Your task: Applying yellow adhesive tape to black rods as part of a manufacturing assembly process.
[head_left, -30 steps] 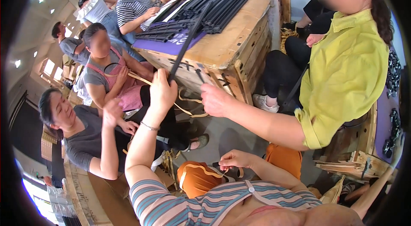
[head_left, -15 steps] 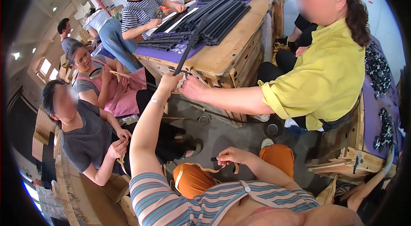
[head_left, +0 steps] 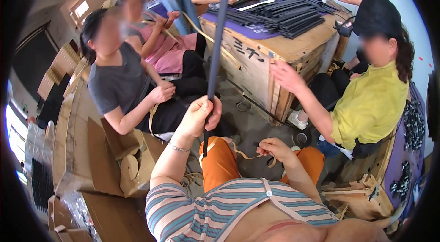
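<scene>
Clerk: Left hand?
Checker: Left hand [head_left: 201, 116], one, bracelet at the wrist. Fingers curled closed around one black strip [head_left: 219, 35], long and narrow, held near its lower part.
Clerk: Position of that strip?
Checker: Near upright, leaning slightly to the right at the top. Upper end level in view with the far workers; lower end in front of the left knee of the orange trousers [head_left: 220, 164]. Contact with the knee: cannot tell.
Clerk: Right hand?
Checker: Right hand [head_left: 274, 147], one, between the knees. Thumb and fingers pinched together on tan tape [head_left: 245, 154], thin, one length, running left over the left knee, with a loop hanging below the fingers. Small black piece [head_left: 257, 144] just beside the fingertips; whether joined to the tape, cannot tell.
Clerk: Surroundings?
Checker: Wooden counter [head_left: 250, 73], ahead; on it a purple mat [head_left: 268, 35] and many black strips in piles [head_left: 298, 15]. Co-worker in a yellow shirt [head_left: 369, 109], at right, one arm extended, fingers spread near the counter's corner. Co-worker in a grey shirt [head_left: 112, 79], at left, both hands together at the lap. Open cardboard box [head_left: 103, 157], lower left, holding a round tan roll [head_left: 129, 167].
</scene>
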`<state>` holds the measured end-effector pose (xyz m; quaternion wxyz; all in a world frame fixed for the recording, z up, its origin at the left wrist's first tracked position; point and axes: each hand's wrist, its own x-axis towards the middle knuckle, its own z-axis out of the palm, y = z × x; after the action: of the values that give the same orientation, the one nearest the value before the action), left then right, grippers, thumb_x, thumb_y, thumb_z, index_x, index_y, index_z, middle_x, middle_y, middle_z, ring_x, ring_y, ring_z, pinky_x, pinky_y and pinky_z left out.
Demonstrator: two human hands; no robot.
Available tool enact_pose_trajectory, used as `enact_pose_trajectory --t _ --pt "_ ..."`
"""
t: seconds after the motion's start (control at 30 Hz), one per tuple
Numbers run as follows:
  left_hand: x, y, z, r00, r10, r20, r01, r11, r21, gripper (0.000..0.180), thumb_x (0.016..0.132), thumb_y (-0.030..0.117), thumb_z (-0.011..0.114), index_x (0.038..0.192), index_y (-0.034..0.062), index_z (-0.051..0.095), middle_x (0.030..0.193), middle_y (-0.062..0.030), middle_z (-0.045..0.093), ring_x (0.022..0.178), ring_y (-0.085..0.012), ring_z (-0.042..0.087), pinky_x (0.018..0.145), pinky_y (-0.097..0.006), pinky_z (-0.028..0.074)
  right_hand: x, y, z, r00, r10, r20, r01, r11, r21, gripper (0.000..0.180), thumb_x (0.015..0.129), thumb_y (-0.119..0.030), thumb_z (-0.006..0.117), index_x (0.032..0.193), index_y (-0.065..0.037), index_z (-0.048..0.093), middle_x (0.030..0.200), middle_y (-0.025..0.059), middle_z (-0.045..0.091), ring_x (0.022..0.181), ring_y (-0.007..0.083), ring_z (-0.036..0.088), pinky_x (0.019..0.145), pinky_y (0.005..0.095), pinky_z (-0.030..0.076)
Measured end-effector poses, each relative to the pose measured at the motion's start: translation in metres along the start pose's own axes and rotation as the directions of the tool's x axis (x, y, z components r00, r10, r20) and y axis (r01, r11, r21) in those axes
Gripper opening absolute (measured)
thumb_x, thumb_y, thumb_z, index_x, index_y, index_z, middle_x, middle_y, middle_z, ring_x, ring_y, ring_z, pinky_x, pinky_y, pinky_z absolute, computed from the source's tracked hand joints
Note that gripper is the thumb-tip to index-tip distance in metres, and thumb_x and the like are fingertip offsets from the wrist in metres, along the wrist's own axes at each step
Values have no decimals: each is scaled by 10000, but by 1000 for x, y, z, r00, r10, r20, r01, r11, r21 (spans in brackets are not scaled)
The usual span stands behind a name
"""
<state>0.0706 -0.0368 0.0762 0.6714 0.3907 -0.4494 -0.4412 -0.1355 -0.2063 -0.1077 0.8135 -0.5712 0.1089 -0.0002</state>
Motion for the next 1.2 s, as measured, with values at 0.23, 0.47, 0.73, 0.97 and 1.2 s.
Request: enact_pose_trajectory --t 0.23,0.47,0.73,0.97,1.2 --pt "-47 -19 15 977 -176 124 191 973 -127 340 827 334 598 862 12 493 632 -61 473 455 -117 435 404 -230 338 -25 -39 42 990 -131 -56 130 991 -6 185 874 -178 523 783 -35 600 753 23 601 645 71 524 576 197 417" --pt "-64 -55 25 871 -391 297 477 815 -328 305 867 311 555 931 19 494 708 -59 515 489 -107 465 452 -208 366 -40 -82 69 926 -324 -196 329 944 -6 199 893 -203 521 806 -32 575 697 0 540 555 23 407 457 167 297" --pt "-70 -70 54 934 -356 6 350 921 169 220 927 183 423 927 -21 505 735 -67 528 613 -128 557 583 -220 463 -54 -97 77 803 -538 -256 514 843 -159 204 904 -179 514 791 -20 573 658 -27 503 547 20 390 468 171 312" --pt "-79 -73 56 957 -289 -36 291 946 144 174 901 48 345 980 -38 473 839 -88 544 534 -90 492 496 -205 393 -65 -101 83 788 -562 -251 542 827 -152 208 904 -161 485 802 -6 578 691 1 545 592 36 463 501 180 374" --pt "-84 -70 60 946 -308 -102 323 928 186 156 904 38 335 984 -26 453 930 -78 524 519 -77 462 473 -195 368 -58 -101 85 827 -497 -263 456 867 -203 216 895 -190 519 779 -17 574 659 -20 512 568 28 402 486 189 306"
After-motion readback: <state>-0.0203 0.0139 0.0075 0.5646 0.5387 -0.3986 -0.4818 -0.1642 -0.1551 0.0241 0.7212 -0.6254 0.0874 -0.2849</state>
